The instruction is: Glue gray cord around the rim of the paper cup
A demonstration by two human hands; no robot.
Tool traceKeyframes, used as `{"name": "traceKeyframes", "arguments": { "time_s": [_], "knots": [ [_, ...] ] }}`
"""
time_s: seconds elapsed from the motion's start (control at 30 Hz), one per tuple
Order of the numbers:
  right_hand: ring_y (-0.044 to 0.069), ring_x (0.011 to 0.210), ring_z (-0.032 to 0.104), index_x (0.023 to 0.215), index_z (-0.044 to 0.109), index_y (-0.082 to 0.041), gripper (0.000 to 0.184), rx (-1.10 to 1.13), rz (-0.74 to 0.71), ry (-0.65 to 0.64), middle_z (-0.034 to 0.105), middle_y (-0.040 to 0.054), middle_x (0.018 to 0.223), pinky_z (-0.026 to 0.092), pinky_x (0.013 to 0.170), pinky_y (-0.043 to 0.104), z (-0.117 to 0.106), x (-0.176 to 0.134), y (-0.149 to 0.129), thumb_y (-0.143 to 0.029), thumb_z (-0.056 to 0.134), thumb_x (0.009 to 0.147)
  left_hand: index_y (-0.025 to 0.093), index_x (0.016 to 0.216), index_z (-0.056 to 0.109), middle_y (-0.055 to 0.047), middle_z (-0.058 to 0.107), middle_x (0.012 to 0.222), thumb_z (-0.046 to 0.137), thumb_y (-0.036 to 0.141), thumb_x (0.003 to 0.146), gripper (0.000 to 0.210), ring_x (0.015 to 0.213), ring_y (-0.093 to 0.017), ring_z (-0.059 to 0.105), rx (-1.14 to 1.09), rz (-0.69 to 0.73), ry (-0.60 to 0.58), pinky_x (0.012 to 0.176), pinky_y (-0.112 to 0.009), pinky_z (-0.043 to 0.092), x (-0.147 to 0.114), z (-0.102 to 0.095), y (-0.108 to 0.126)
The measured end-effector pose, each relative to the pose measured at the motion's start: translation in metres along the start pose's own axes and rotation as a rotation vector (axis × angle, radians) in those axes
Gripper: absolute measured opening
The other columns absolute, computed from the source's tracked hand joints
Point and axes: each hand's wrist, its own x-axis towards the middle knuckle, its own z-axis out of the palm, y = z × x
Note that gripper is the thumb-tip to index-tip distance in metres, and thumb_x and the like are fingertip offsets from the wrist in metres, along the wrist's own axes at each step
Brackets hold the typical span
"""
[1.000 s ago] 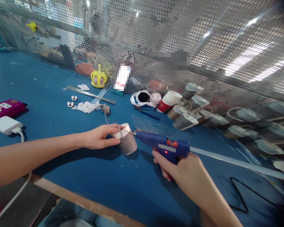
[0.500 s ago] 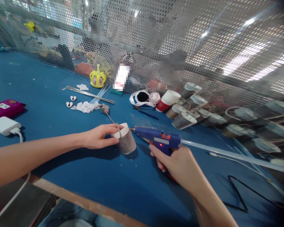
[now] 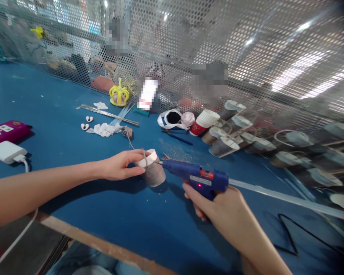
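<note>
My left hand [image 3: 129,165] is closed on a small paper cup [image 3: 155,175] wrapped in grey yarn, its white rim [image 3: 151,157] showing at the top. The cup lies tilted on the blue table. A strand of grey yarn [image 3: 131,142] runs from a small grey ball [image 3: 127,132] to the cup's rim. In my right hand [image 3: 215,202] is a blue hot glue gun [image 3: 195,173], its red light lit and a long clear glue stick [image 3: 263,194] coming out of the back. The gun's nozzle [image 3: 158,162] is at the cup's upper side; whether it touches is unclear.
Several wrapped cups [image 3: 225,146] crowd the right side. A stack of paper cups [image 3: 205,121], pliers [image 3: 177,137], a yellow crown [image 3: 119,94] and a phone [image 3: 148,93] stand along the mesh partition [image 3: 166,42]. At left are a purple device [image 3: 10,131] and white charger [image 3: 7,152].
The glue gun has moved slightly down and right, its nozzle now overlapping the cup's side below the rim. My left hand and the cup have stayed nearly still.
</note>
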Motion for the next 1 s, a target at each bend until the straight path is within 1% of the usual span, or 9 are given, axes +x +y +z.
{"name": "traceKeyframes", "arguments": {
  "time_s": [0.2,0.4,0.47,0.57,0.63,0.73,0.8,0.87,1.0],
  "knots": [
    [0.011,0.031,0.045,0.045,0.050,-0.020,0.031,-0.004,0.032,0.035,0.048,-0.0014,0.033,0.038,0.037,0.022,0.000,0.009,-0.001,-0.043,0.055,0.065,0.012,0.072,0.049,-0.013,0.053,0.103,0.044,0.014,0.080,0.010,0.106,-0.020,0.046,-0.028,0.029,0.013,0.093,-0.033,0.034,0.000,0.001,-0.003],
    [0.012,0.035,0.049,0.040,0.049,-0.019,0.038,0.015,0.002,-0.009,0.052,0.0023,0.037,0.039,0.038,0.023,0.002,0.019,0.005,-0.045,0.054,0.067,0.011,0.077,0.051,-0.012,0.052,0.100,0.043,0.014,0.081,0.009,0.103,-0.018,0.047,-0.010,0.022,0.004,0.092,-0.032,0.035,0.000,0.001,-0.003],
    [0.011,0.033,0.046,0.048,0.054,-0.018,0.030,0.064,-0.024,-0.020,0.050,-0.0005,0.035,0.039,0.039,0.022,0.002,0.021,0.005,-0.042,0.056,0.067,0.011,0.079,0.052,-0.011,0.052,0.099,0.044,0.015,0.081,0.009,0.105,-0.018,0.047,0.005,0.023,0.004,0.093,-0.032,0.035,0.000,0.001,-0.002],
    [0.009,0.031,0.043,0.050,0.051,-0.018,0.027,0.147,-0.066,-0.016,0.047,-0.0031,0.034,0.038,0.040,0.022,0.000,0.025,0.007,-0.039,0.059,0.066,0.010,0.079,0.052,-0.012,0.052,0.100,0.043,0.015,0.081,0.011,0.106,-0.019,0.046,0.018,0.013,0.005,0.094,-0.032,0.034,0.000,0.000,-0.001],
    [0.008,0.033,0.042,0.050,0.047,-0.019,0.028,0.270,-0.090,0.028,0.047,-0.0042,0.036,0.037,0.039,0.021,-0.002,0.033,0.011,-0.038,0.062,0.063,0.010,0.078,0.052,-0.013,0.052,0.101,0.043,0.015,0.081,0.012,0.107,-0.019,0.046,0.021,0.007,0.008,0.094,-0.032,0.034,0.000,0.000,0.000],
    [0.008,0.041,0.046,0.062,0.050,-0.019,0.022,0.442,-0.096,0.134,0.050,-0.0050,0.046,0.040,0.042,0.020,-0.005,0.053,0.019,-0.035,0.065,0.060,0.010,0.079,0.053,-0.014,0.052,0.104,0.042,0.016,0.081,0.012,0.107,-0.020,0.047,0.039,0.003,0.019,0.094,-0.032,0.034,0.000,0.000,0.001],
    [0.009,0.047,0.050,0.067,0.052,-0.018,0.019,0.393,-0.063,0.174,0.056,-0.0021,0.056,0.042,0.045,0.021,-0.007,0.071,0.025,-0.034,0.062,0.063,0.010,0.080,0.053,-0.015,0.051,0.108,0.043,0.016,0.081,0.012,0.108,-0.020,0.047,0.066,-0.004,0.026,0.094,-0.032,0.034,0.000,0.001,0.001],
    [0.010,0.048,0.051,0.063,0.053,-0.017,0.017,0.303,-0.040,0.171,0.058,0.0015,0.060,0.041,0.044,0.022,-0.008,0.089,0.029,-0.032,0.057,0.068,0.011,0.080,0.053,-0.014,0.050,0.113,0.043,0.016,0.080,0.011,0.108,-0.020,0.047,0.093,-0.007,0.033,0.095,-0.032,0.034,-0.001,0.001,0.002],
    [0.011,0.039,0.048,0.052,0.050,-0.018,0.026,0.115,-0.024,0.163,0.055,0.0020,0.048,0.039,0.042,0.024,-0.002,0.117,0.036,-0.033,0.051,0.073,0.012,0.082,0.054,-0.013,0.048,0.120,0.044,0.016,0.079,0.010,0.111,-0.019,0.045,0.142,-0.011,0.037,0.097,-0.032,0.033,-0.001,0.001,0.002]
  ]
}}
